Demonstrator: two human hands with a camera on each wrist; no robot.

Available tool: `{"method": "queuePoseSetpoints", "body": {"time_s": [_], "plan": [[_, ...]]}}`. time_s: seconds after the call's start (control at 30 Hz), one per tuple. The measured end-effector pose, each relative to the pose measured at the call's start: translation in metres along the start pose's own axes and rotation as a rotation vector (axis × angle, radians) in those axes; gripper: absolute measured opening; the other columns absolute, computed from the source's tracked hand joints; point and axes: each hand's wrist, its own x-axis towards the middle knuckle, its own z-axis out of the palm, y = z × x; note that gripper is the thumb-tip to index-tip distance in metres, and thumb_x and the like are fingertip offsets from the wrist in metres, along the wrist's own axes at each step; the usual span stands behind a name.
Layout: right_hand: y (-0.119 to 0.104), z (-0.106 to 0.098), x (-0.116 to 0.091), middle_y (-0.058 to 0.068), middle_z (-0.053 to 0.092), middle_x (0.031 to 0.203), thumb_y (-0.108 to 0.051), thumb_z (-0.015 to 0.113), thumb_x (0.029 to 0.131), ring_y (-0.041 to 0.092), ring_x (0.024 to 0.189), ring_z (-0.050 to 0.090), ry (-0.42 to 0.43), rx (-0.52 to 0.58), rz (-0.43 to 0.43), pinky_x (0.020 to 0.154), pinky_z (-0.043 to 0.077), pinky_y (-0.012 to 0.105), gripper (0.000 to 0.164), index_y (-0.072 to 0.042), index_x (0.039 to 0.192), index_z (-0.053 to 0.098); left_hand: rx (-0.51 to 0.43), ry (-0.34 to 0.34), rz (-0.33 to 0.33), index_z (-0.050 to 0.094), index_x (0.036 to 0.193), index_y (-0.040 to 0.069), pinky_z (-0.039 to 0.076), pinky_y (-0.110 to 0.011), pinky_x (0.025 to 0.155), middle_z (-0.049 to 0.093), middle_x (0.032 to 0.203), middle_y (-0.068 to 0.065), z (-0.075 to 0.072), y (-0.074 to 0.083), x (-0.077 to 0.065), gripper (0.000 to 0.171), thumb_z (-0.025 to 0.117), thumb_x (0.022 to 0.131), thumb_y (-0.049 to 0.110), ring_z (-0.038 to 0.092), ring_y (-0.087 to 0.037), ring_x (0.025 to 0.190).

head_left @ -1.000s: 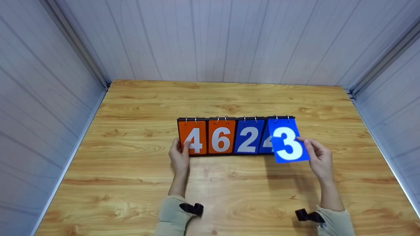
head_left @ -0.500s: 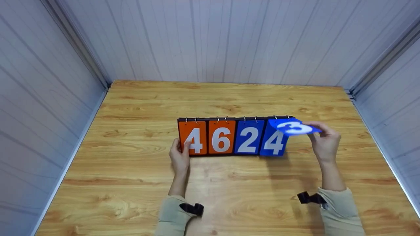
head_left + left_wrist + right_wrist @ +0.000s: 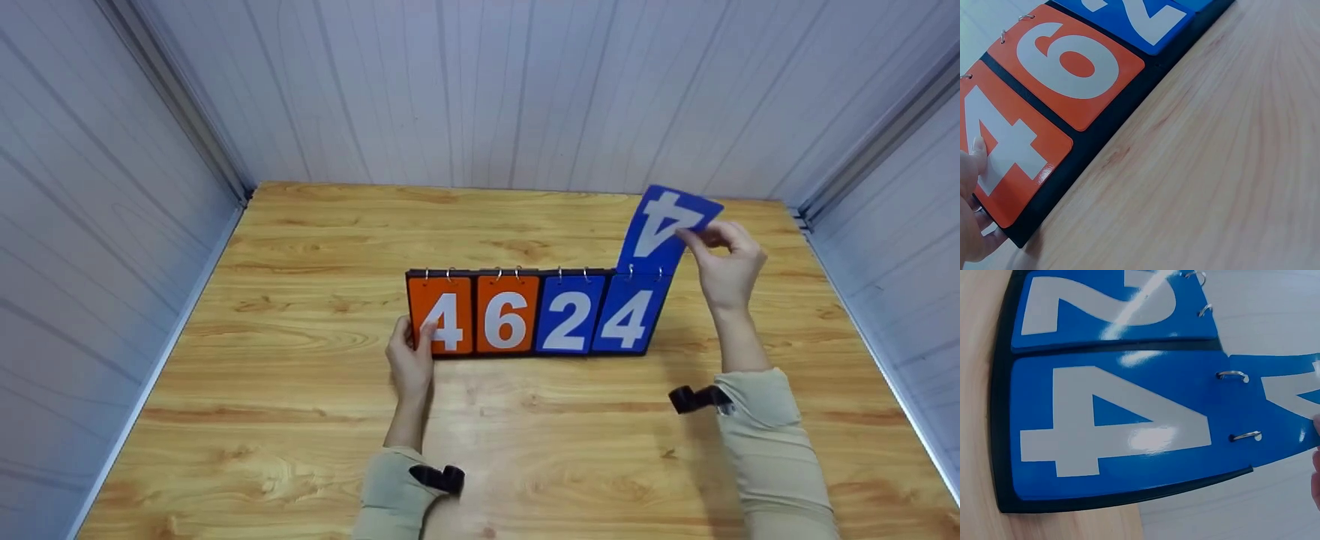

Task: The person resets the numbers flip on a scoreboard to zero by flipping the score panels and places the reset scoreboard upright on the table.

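Observation:
A flip scoreboard [image 3: 534, 354] with a black backing shows orange cards 4 and 6, then blue cards 2 and 4. My left hand [image 3: 411, 364] grips its left end, thumb over the orange 4 card [image 3: 1016, 146] and fingers behind. At the right end, my right hand [image 3: 729, 262] pinches a raised blue card [image 3: 664, 229] by its edge, above the rings. That card bears an upside-down 4 and stands up from the rings [image 3: 1247, 436]. Below it lies the blue 4 card [image 3: 628, 315]. Only the right fingertips appear at the edge of the right wrist view.
The board is over a wood-grain table [image 3: 525, 442]. White panelled walls [image 3: 480, 90] rise at the back and both sides. Black wrist cameras [image 3: 439, 478] are strapped on both beige sleeves.
My right hand has lifted the blue 3 card up and over the rings, so its back with an upside-down 4 now faces me. The blue 4 beneath is uncovered. My left hand stays put.

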Motion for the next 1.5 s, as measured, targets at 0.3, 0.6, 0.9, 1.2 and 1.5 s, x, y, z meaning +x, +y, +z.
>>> {"method": "queuePoseSetpoints", "body": {"time_s": [0.3, 0.6, 0.9, 1.2, 1.5], "plan": [[-0.009, 0.018, 0.013, 0.014, 0.057, 0.078, -0.004, 0.069, 0.076, 0.007, 0.067, 0.049, -0.138, -0.030, 0.262, 0.062, 0.038, 0.017, 0.030, 0.010, 0.100, 0.060, -0.018, -0.004, -0.022, 0.056, 0.087, -0.002, 0.043, -0.028, 0.055, 0.057, 0.075, -0.010, 0.000, -0.002, -0.001, 0.020, 0.062, 0.083, 0.017, 0.051, -0.017, 0.065], [0.053, 0.019, 0.000, 0.008, 0.065, 0.086, -0.022, 0.064, 0.082, 0.005, 0.068, 0.060, -0.296, 0.272, 0.460, 0.061, 0.047, 0.017, 0.035, 0.003, 0.105, 0.060, -0.024, -0.014, -0.033, 0.056, 0.089, -0.001, 0.042, -0.025, 0.056, 0.058, 0.077, -0.010, 0.001, -0.003, -0.001, 0.020, 0.063, 0.082, 0.016, 0.051, -0.018, 0.066], [0.035, 0.008, -0.034, 0.000, 0.064, 0.084, -0.014, 0.058, 0.086, 0.013, 0.071, 0.061, -0.112, 0.232, 0.420, 0.060, 0.047, 0.016, 0.030, 0.012, 0.100, 0.058, -0.036, -0.024, -0.037, 0.056, 0.089, -0.001, 0.041, -0.024, 0.055, 0.057, 0.076, -0.009, 0.000, -0.001, 0.000, 0.019, 0.062, 0.083, 0.016, 0.050, -0.016, 0.065], [-0.004, -0.004, -0.080, 0.010, 0.062, 0.077, 0.005, 0.059, 0.081, 0.011, 0.066, 0.058, 0.139, 0.337, 0.454, 0.059, 0.047, 0.018, 0.019, 0.020, 0.091, 0.054, -0.046, -0.020, -0.012, 0.055, 0.088, -0.003, 0.043, -0.026, 0.056, 0.057, 0.076, -0.011, 0.001, -0.001, -0.001, 0.019, 0.061, 0.083, 0.015, 0.051, -0.018, 0.066], [-0.001, 0.007, -0.115, 0.021, 0.059, 0.091, 0.003, 0.068, 0.074, 0.012, 0.076, 0.057, 0.105, 0.262, 0.570, 0.066, 0.045, 0.018, 0.029, 0.016, 0.097, 0.054, -0.069, -0.010, 0.018, 0.055, 0.088, -0.010, 0.043, -0.035, 0.058, 0.057, 0.077, -0.020, -0.005, 0.025, -0.004, 0.017, 0.061, 0.082, 0.004, 0.051, -0.026, 0.066]]}}
